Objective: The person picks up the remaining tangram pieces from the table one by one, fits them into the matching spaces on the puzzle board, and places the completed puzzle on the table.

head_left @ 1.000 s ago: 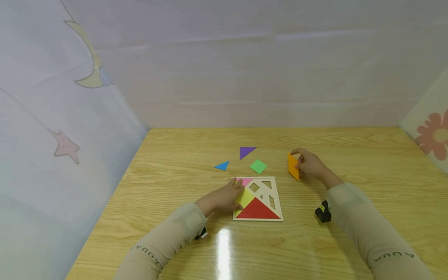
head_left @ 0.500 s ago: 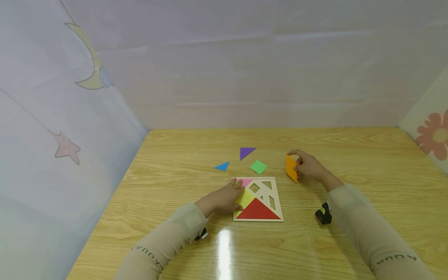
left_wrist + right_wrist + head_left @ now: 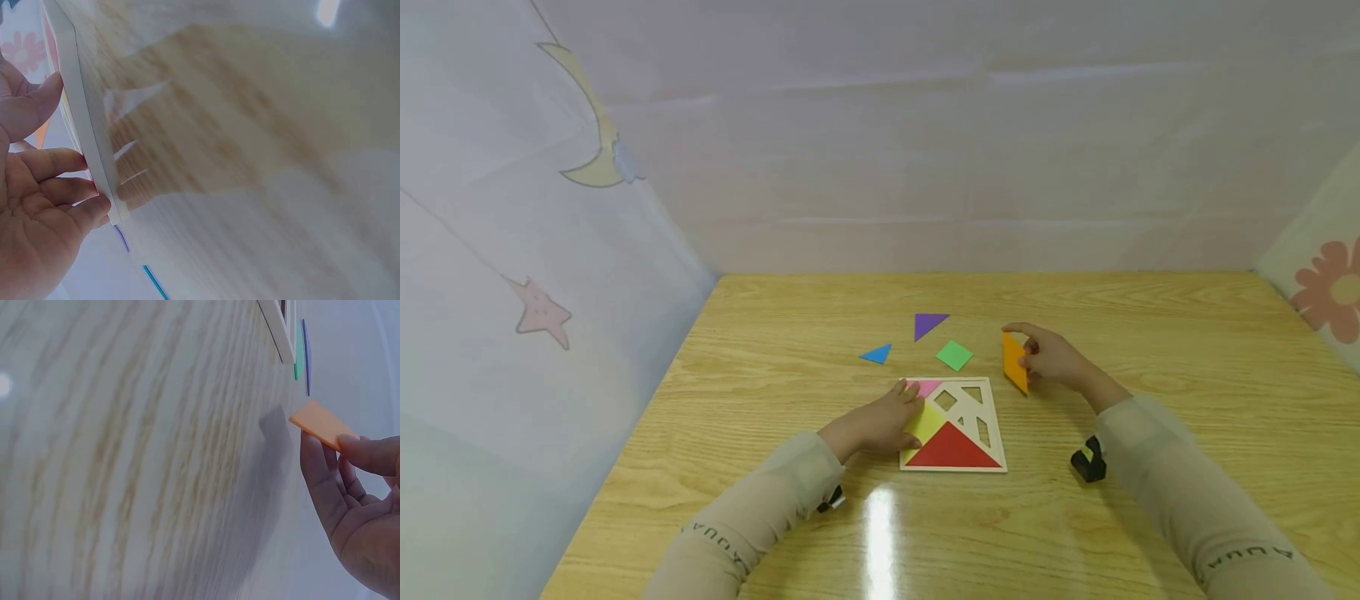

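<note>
My right hand (image 3: 1051,357) pinches an orange parallelogram tangram piece (image 3: 1015,363) between thumb and fingers. The piece is raised off the table and tilted, casting a shadow in the right wrist view. On the left side of the pale puzzle board (image 3: 997,417) rests my left hand (image 3: 883,421), its fingers spread over the pink piece (image 3: 929,387) and the yellow piece (image 3: 931,423). A large red triangle (image 3: 953,448) fills the near part of the board. Several cut-out openings show in the board's right part. In the left wrist view the fingertips touch the board's edge (image 3: 81,106).
Beyond the board lie a green square (image 3: 954,356), a purple triangle (image 3: 929,325) and a blue triangle (image 3: 877,354), flat on the wooden table (image 3: 775,333). Fabric walls (image 3: 880,167) stand at the back and sides.
My right hand has moved left with the orange parallelogram, closer to the board. The left hand and the board have stayed where they were.
</note>
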Motion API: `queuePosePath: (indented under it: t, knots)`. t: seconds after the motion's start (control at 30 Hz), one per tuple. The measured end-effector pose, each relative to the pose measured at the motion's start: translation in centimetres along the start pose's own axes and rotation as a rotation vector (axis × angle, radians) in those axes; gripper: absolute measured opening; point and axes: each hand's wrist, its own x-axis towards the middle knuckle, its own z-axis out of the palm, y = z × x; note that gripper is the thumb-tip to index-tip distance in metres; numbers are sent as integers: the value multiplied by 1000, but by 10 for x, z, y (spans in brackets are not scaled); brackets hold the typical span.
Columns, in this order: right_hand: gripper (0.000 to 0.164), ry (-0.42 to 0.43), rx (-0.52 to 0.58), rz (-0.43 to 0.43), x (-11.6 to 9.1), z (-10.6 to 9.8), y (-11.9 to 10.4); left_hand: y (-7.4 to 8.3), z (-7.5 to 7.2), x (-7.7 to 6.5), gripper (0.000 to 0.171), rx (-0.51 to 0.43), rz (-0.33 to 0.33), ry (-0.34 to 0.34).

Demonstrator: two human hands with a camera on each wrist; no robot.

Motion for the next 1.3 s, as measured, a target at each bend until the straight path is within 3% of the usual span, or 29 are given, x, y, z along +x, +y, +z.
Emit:
queuePosePath:
  t: [0.83, 1.3]
  knots:
    - [51, 13, 74, -25, -7, 8, -5, 0, 0, 1, 65, 19, -1, -2]
    - [52, -20, 116, -16, -7, 16, -9, 0, 2, 1, 64, -3, -2, 1]
